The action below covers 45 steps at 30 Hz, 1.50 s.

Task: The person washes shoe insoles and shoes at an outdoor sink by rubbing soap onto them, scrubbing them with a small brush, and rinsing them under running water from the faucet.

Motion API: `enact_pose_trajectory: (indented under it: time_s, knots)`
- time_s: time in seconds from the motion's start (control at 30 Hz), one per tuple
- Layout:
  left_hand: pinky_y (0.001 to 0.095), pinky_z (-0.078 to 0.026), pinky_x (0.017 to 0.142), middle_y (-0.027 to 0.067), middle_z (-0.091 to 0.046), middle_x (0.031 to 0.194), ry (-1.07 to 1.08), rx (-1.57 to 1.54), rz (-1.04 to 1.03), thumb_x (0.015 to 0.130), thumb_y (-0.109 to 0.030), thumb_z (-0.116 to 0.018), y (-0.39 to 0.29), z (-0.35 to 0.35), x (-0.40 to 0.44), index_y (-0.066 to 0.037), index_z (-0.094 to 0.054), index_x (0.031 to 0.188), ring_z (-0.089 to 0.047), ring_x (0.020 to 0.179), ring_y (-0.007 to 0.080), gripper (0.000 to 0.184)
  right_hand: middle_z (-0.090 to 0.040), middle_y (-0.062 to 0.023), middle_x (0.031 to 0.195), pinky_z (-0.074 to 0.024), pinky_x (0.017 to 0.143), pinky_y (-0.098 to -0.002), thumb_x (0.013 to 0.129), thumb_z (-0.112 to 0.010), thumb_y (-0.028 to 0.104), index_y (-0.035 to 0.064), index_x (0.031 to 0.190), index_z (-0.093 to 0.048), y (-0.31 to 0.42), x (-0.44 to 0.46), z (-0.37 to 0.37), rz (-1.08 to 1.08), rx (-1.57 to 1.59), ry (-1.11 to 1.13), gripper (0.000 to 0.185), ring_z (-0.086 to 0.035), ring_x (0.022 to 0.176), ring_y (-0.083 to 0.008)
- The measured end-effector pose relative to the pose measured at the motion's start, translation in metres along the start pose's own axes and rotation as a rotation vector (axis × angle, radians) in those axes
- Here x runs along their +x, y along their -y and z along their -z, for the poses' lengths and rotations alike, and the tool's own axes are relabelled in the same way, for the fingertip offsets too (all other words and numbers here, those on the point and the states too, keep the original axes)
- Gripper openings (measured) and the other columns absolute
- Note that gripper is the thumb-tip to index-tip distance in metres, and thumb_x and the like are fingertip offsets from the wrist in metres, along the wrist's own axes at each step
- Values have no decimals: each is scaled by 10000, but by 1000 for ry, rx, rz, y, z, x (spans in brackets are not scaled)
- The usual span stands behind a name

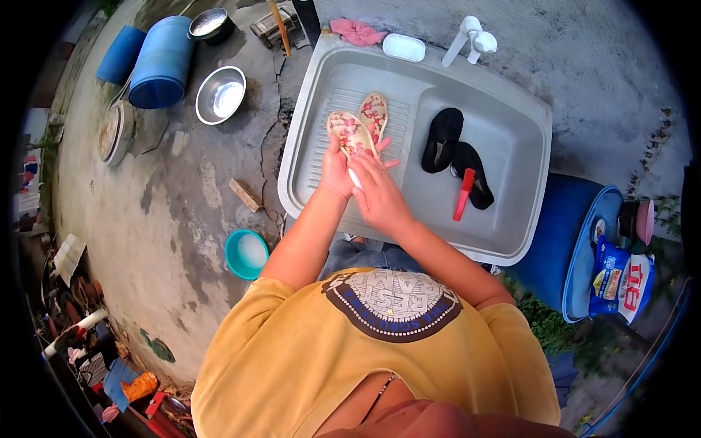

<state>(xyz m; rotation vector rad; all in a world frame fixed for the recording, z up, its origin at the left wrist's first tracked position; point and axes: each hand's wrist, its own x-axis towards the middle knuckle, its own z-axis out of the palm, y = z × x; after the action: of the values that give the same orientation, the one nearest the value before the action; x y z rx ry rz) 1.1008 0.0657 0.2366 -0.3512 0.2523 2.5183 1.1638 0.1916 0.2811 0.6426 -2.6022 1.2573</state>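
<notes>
Over the ribbed left part of the grey sink (537,168), my left hand (337,169) holds a floral insole (349,130) by its lower end. My right hand (380,191) is closed round a small white object (354,177), against the insole's lower end. A second floral insole (374,111) lies behind the first on the ribs, partly hidden by it. In the basin on the right are two black shoes (442,139), one above the other. A red-handled brush (464,194) rests on the lower shoe (478,191).
A white soap dish (404,48), a pink cloth (356,32) and a white tap (467,38) sit along the sink's far edge. At left are a metal basin (220,95), a turquoise bucket (247,254) and blue barrels (162,62). Detergent bags (621,281) lie at right.
</notes>
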Motion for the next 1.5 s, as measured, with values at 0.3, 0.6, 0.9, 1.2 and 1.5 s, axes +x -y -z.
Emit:
enact_pose_trajectory:
  time_s: [0.3,0.6,0.9,1.2,1.5]
  knots:
    - [550,-407,1174,164,-534,1510,77,-361,150,1097,-548,-340,18,23,8,-8,-493,1456,-501,1371,445,667,-538,-251,1382,-439,1089,-498,906,-622,87,-7,1342,-552,-38,30,-9,-139,30,-149,452,-528,1273,-445]
    - [622,-245,1249,153,-298,1673,-16,-175,-437,1104,-543,-277,-6,-16,12,-254,-334,1569,-313,1523,428,550,-520,-208,1424,-453,1093,-456,963,-662,145,22,1408,-533,-37,16,-32,-220,55,-306,478,-552,1281,-378]
    - [520,-347,1199,166,-400,1600,-139,118,-528,1106,-527,-359,-11,-40,-4,-228,-313,1606,-414,1466,343,584,-574,-129,1347,-526,944,-410,948,-723,153,81,1510,-385,-40,19,-10,-859,1165,-156,660,-606,1197,-255]
    - [517,-395,1161,126,-448,1583,-90,329,-337,1155,-367,-278,15,-29,-15,-195,-253,1640,-465,1421,297,516,-682,-245,1093,-559,733,-504,975,-623,110,22,1321,-489,-27,37,25,-551,-203,165,381,-696,926,-429]
    - [467,-409,1181,154,-474,1564,-92,355,-360,1154,-371,-269,3,-32,-35,-152,-268,1624,-468,1429,297,519,-659,-284,1060,-543,715,-563,1011,-560,157,19,1195,-474,6,16,15,-168,-309,-47,245,-676,879,-478]
